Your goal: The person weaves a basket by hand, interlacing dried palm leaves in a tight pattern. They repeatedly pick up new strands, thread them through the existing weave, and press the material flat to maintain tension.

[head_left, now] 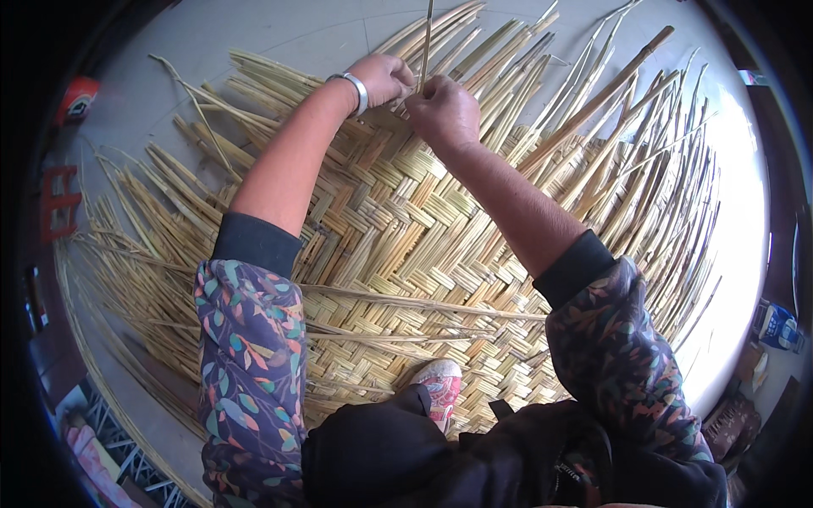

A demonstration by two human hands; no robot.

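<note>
A large mat woven from straw-coloured reed strips in a herringbone pattern lies beneath me, loose strip ends fanning out on its left, far and right sides. At its far edge my two hands meet. My left hand, with a silver bangle at the wrist, has its fingers bent and pressed together at the weave; what they hold is hidden. Close beside it, my right hand is closed round a thin reed strip that stands upright past the top of the picture.
Pale tiled floor surrounds the mat. My shoe rests on the weave near my body. Loose reeds lie across the near part. A red stool-like frame stands at far left, a blue-and-white package at right.
</note>
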